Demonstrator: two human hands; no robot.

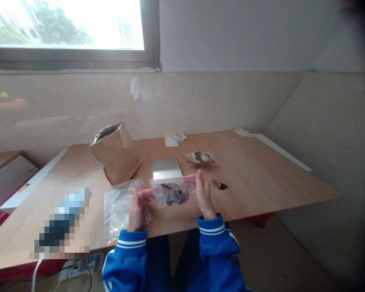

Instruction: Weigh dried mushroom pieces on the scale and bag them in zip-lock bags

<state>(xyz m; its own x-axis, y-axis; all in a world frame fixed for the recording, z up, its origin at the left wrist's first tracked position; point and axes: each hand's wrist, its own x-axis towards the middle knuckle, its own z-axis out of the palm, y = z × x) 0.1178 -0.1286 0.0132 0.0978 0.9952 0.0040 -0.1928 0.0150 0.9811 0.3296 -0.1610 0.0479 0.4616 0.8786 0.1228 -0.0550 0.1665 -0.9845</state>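
Left grip: my left hand (136, 211) pinches the left end of the zip bag (174, 190), fingers pressed together on its red seal strip.
Right grip: my right hand (204, 195) pinches the right end of the same strip, thumb and fingers shut on the plastic.
Reason for hold: I judge that the two pinches keep the mouth taut and level, so the dark contents hang below it.
Bag relative to grips: between both hands, just above the surface (261, 178), its body sagging toward 6 o'clock.
Empty bags (118, 207): at 9 o'clock of the left hand, flat.
Scale (166, 167): at 12 o'clock, just beyond the bag.
Paper bag (117, 156): at 11 o'clock, open-topped.
Filled packet (200, 158): at 1 o'clock, lying flat.
Loose piece (220, 185): at 3 o'clock, near the right hand.
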